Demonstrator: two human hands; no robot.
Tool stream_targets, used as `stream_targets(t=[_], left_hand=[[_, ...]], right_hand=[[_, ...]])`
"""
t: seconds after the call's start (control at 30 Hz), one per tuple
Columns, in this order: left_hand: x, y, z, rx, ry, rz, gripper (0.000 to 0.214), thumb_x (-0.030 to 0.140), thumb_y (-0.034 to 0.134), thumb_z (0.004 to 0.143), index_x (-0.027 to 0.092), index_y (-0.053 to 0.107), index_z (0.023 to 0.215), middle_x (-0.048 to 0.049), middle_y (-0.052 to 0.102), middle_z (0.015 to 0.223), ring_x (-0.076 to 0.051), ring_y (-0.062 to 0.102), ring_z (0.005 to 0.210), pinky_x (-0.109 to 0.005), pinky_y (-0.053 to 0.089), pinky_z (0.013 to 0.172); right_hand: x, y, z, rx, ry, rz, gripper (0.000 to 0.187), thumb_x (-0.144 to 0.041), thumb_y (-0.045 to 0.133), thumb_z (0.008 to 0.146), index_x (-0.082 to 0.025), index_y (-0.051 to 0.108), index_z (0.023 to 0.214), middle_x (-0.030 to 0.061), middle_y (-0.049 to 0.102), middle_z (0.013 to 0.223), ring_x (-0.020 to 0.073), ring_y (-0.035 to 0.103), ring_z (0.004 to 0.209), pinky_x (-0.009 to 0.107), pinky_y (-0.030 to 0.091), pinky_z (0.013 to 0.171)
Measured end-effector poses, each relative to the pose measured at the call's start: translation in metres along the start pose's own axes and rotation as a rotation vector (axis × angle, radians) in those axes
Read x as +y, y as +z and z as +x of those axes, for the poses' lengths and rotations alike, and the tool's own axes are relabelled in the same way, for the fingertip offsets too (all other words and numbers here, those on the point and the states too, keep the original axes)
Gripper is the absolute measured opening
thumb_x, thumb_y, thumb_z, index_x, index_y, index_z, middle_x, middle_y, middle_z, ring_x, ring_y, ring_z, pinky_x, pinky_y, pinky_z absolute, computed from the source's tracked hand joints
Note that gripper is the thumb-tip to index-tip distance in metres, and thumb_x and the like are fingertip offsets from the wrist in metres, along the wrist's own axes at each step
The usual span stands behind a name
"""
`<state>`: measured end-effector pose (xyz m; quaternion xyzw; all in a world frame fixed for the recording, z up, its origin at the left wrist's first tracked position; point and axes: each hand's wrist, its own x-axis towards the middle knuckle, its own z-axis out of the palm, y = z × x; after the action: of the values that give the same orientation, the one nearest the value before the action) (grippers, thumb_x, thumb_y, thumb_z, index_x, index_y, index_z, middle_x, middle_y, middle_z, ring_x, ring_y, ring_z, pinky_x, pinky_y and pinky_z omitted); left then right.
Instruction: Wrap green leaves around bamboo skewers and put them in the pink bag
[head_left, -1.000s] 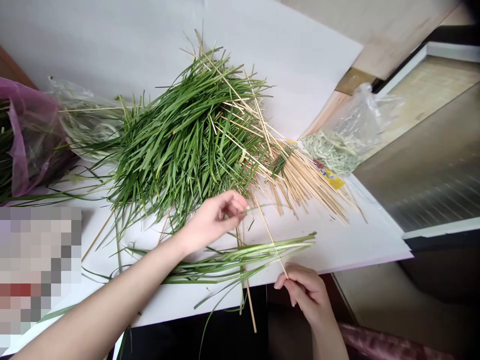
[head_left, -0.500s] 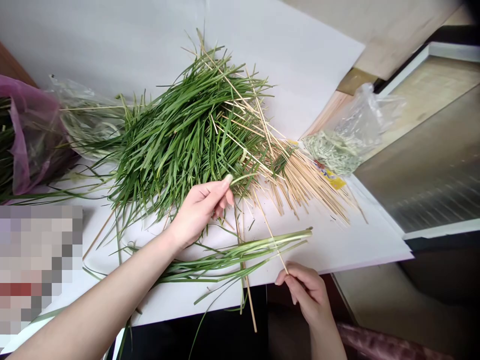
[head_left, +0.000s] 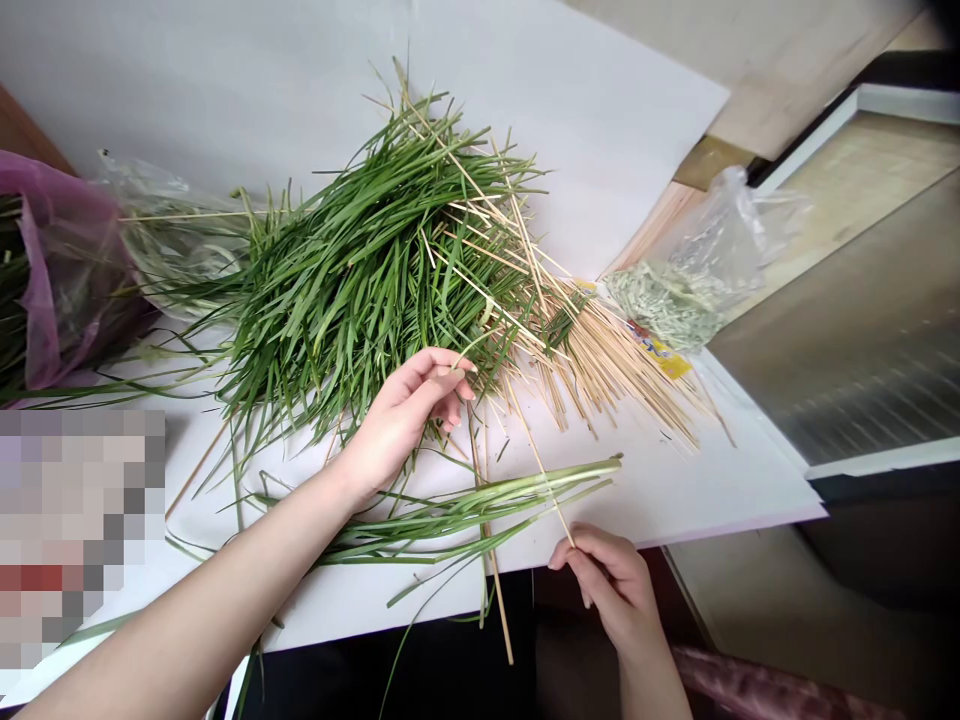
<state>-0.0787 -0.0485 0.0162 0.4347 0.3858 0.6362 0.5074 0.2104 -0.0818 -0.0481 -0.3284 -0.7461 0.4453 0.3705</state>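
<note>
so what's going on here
A person is working bare-handed over a white board. The right hand pinches the end of a thin wooden skewer, which crosses a small bunch of green leaves. The left hand is at the edge of a big leaf pile, fingers curled, perhaps on a thin blade. A spread of skewers lies beside the pile, near a plastic bag of green bits.

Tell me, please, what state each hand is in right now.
Left hand: partly curled; cannot tell whether it holds a leaf.
Right hand: closed, pinching a wooden skewer.
</note>
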Motion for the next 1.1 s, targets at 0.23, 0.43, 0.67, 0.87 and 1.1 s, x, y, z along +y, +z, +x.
stream_targets(t=[0.23, 0.43, 0.67, 0.87, 1.1], left_hand=[[0.006, 0.001, 0.001, 0.178, 0.177, 0.028, 0.016, 0.033, 0.064, 0.094, 0.018, 0.065, 0.088, 0.0004, 0.061, 0.077, -0.009, 0.052, 0.059, -0.021, 0.045, 0.054], [0.004, -0.003, 0.002, 0.325, 0.283, 0.152, 0.013, 0.031, 0.075, 0.086, 0.018, 0.076, 0.085, -0.0015, 0.067, 0.080, -0.010, 0.054, 0.068, -0.022, 0.046, 0.065], [-0.002, 0.006, -0.004, 0.087, 0.092, 0.206, 0.025, 0.032, 0.080, 0.080, 0.020, 0.081, 0.102, 0.0001, 0.066, 0.069, -0.011, 0.056, 0.063, -0.024, 0.048, 0.063], [-0.002, 0.011, -0.006, 0.091, 0.064, 0.122, 0.023, 0.029, 0.082, 0.077, 0.018, 0.082, 0.097, -0.0045, 0.076, 0.081, -0.013, 0.065, 0.067, -0.026, 0.056, 0.069], [-0.004, 0.010, -0.008, 0.073, 0.065, 0.068, 0.021, 0.028, 0.081, 0.079, 0.018, 0.082, 0.097, -0.0041, 0.075, 0.072, -0.013, 0.066, 0.063, -0.026, 0.057, 0.067]], right_hand=[[0.000, -0.002, 0.000, -0.009, 0.014, -0.009, 0.028, -0.022, 0.052, 0.102, -0.023, 0.071, 0.082, -0.0026, 0.057, 0.066, 0.0125, 0.040, 0.044, 0.029, 0.031, 0.050], [-0.002, 0.000, 0.001, -0.007, -0.014, -0.007, 0.027, -0.020, 0.052, 0.102, -0.023, 0.070, 0.083, -0.0033, 0.058, 0.065, 0.0125, 0.040, 0.044, 0.028, 0.031, 0.051], [-0.003, 0.000, 0.003, -0.016, -0.018, -0.009, 0.028, -0.022, 0.052, 0.103, -0.022, 0.070, 0.082, -0.0020, 0.061, 0.068, 0.0117, 0.039, 0.042, 0.028, 0.030, 0.047], [-0.004, -0.002, 0.003, -0.043, 0.009, -0.027, 0.033, -0.028, 0.051, 0.105, -0.021, 0.069, 0.079, -0.0011, 0.059, 0.066, 0.0128, 0.039, 0.042, 0.029, 0.031, 0.048], [-0.001, -0.005, 0.002, -0.087, 0.033, -0.030, 0.034, -0.031, 0.050, 0.106, -0.021, 0.068, 0.078, -0.0015, 0.057, 0.065, 0.0126, 0.039, 0.041, 0.028, 0.030, 0.047]])
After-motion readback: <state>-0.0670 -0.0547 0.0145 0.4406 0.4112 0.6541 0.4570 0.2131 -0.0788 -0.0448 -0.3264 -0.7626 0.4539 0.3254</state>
